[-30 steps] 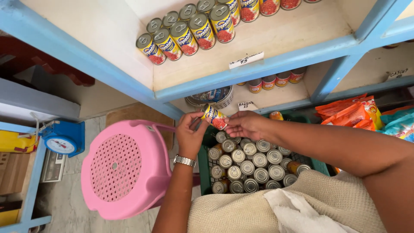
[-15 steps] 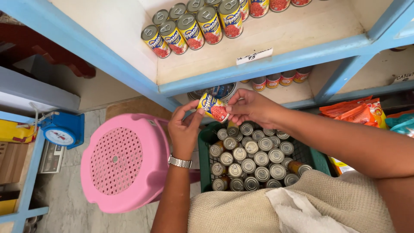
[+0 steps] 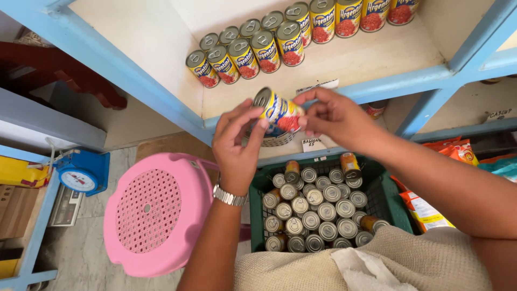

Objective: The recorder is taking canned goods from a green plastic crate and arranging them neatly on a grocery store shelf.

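Seen from the head camera, the left hand [image 3: 235, 144] and right hand [image 3: 329, 114] together grip a tilted tin can [image 3: 278, 110], now lifted higher than a moment ago, level with the shelf [image 3: 344, 67] edge, above the green crate [image 3: 389, 200] of cans.

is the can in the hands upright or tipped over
Tipped. The can lies nearly on its side between the left hand and right hand, its pull-tab top facing up-left, unlike the cans standing in the green crate.
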